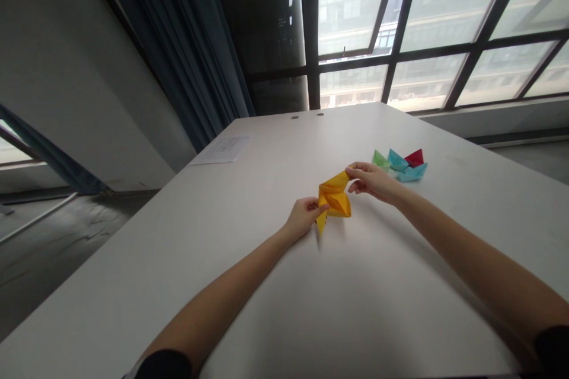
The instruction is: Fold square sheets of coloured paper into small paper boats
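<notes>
A partly folded piece of yellow origami paper is held between my two hands just over the white table. My left hand pinches its left side, thumb in front, close to a point that hangs downward. At the paper's upper right corner, my right hand grips the tip between thumb and fingers, while its lower fingers curl beneath. The middle of the paper bulges open, with creases and a pocket-like fold facing me. What the fingers behind the paper do is hidden.
Beyond my right hand several folded paper pieces lie together: a green one, two blue ones and a red one. A printed sheet rests at the left edge of the white table. Windows and a dark curtain stand behind.
</notes>
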A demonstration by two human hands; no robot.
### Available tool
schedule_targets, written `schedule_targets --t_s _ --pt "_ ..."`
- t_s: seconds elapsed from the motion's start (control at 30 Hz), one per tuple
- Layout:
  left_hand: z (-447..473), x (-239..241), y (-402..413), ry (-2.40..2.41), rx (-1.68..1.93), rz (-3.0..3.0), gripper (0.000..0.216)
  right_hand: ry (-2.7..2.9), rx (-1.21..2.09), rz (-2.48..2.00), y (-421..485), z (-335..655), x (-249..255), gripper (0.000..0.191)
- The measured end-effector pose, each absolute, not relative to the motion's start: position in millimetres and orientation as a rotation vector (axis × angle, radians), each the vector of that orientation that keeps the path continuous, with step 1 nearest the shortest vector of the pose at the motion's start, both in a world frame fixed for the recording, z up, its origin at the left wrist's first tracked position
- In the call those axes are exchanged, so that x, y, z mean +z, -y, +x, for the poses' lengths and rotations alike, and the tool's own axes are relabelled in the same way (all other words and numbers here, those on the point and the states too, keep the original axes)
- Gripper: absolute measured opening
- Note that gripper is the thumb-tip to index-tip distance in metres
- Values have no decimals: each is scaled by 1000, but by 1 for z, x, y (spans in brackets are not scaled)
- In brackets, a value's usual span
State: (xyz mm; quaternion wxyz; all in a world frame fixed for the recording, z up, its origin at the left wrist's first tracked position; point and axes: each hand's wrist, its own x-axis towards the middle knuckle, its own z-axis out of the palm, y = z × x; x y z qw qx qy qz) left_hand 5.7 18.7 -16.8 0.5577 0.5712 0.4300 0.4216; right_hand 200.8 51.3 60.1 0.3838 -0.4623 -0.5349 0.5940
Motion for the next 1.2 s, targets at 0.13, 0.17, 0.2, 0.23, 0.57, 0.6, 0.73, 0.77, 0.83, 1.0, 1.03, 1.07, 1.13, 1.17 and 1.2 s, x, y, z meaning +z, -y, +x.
schedule_targets --t_s 0.13,0.17,0.2,0.23,0.57,0.6,0.73,0.77,0.83,1.0,1.03,1.07,1.13,1.17,1.2 --pt "10 -11 -15 -1039 1029 1212 32 1362 1511 -1078 -51 195 52 13" --pt "11 -10 -15 -1047 1055 1168 30 1428 1481 -1035 -50 194 51 17" --pt "11 -9 -15 -1057 1083 1125 28 1517 1428 -1010 -49 193 51 23" --pt "12 -8 -16 -1064 1108 1082 26 1619 1346 -1011 -48 193 51 30" --pt "16 -3 -17 -1041 1292 964 23 1989 1193 -1208 -40 192 56 34" --pt "17 -3 -17 -1026 1299 963 24 2013 1168 -1220 -39 191 56 33" --pt "16 -1 -16 -1017 1305 900 22 2122 1024 -1287 -38 191 56 21" --pt "15 -1 -16 -1038 1301 890 23 2149 987 -1300 -38 191 55 19" --pt "14 -2 -18 -1078 1287 902 29 2181 937 -1316 -39 192 55 20" --pt "11 -6 -21 -1102 1294 1001 34 2142 978 -1304 -43 196 55 22" --pt "11 -6 -21 -1118 1293 1016 34 2146 983 -1304 -43 197 55 23" --pt "11 -4 -21 -1142 1290 1030 34 2158 966 -1305 -42 197 55 23" --pt "12 0 -19 -1188 1280 1068 32 2193 854 -1282 -41 196 56 23" --pt "12 2 -18 -1198 1268 1090 32 2211 785 -1251 -40 195 57 21" --pt "13 4 -16 -1195 1254 1113 32 2227 720 -1213 -39 194 58 20"
